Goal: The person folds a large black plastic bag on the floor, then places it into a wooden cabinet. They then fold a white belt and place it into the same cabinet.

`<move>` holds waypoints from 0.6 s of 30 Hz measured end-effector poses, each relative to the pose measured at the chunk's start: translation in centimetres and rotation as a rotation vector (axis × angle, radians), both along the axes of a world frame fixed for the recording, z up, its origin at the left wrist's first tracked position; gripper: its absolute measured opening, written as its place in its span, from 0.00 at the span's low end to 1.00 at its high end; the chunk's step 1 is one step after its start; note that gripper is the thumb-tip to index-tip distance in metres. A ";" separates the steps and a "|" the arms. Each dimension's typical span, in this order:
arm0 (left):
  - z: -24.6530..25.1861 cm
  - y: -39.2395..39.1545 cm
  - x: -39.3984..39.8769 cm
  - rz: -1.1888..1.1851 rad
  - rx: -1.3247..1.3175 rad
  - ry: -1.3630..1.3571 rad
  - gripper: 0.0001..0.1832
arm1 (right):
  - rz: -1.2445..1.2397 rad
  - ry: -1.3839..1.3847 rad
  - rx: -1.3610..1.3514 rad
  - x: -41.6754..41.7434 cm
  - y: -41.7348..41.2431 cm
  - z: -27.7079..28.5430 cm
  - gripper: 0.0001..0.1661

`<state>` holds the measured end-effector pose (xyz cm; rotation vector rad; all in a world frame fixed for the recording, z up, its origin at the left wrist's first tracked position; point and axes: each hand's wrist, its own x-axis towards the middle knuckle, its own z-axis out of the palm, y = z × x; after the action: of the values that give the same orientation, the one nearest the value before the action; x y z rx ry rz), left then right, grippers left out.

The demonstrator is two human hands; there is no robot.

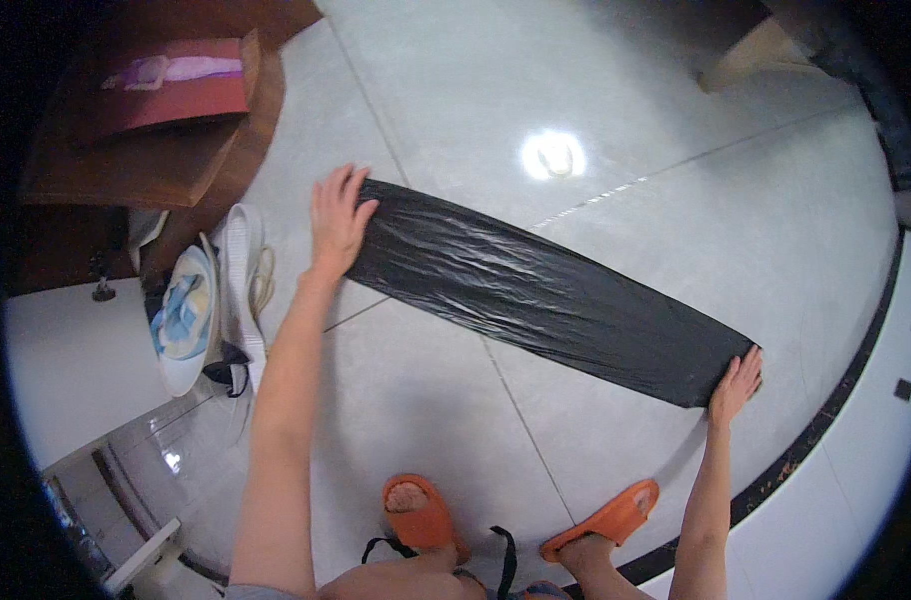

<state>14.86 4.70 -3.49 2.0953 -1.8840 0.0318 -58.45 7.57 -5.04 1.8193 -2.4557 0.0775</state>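
Observation:
A long strip of glossy black plastic film, like a folded bin bag, stretches taut at a slant above the tiled floor. Fine wrinkles run along its length, most of them towards the left half. At its far left end, my left hand grips the edge with the thumb on top. My right hand holds the opposite end, lower and farther right, with its fingers along the edge. Part of each hand's grip is hidden, behind the film or from this angle.
Orange slippers are on my feet, below the strip. To the left are a sun hat, a white wedge sandal and a brown wooden cabinet with a red box. A white wall with dark skirting curves along the right.

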 end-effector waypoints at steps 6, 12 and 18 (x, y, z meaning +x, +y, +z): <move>3.1 -0.1 -0.6 0.026 -0.010 0.027 0.29 | 0.043 -0.034 -0.324 -2.8 0.2 2.9 0.37; 5.4 4.1 -15.9 -0.215 0.020 0.022 0.38 | -0.959 -1.517 -0.562 7.1 9.4 5.8 0.22; 4.0 9.0 -27.3 -0.714 0.343 0.263 0.44 | -0.994 -1.701 -0.505 11.1 9.1 4.4 0.29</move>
<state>-12.49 13.74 0.52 1.3798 -2.4613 -0.7313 -47.32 16.71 -0.63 -0.2097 -3.0418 2.5771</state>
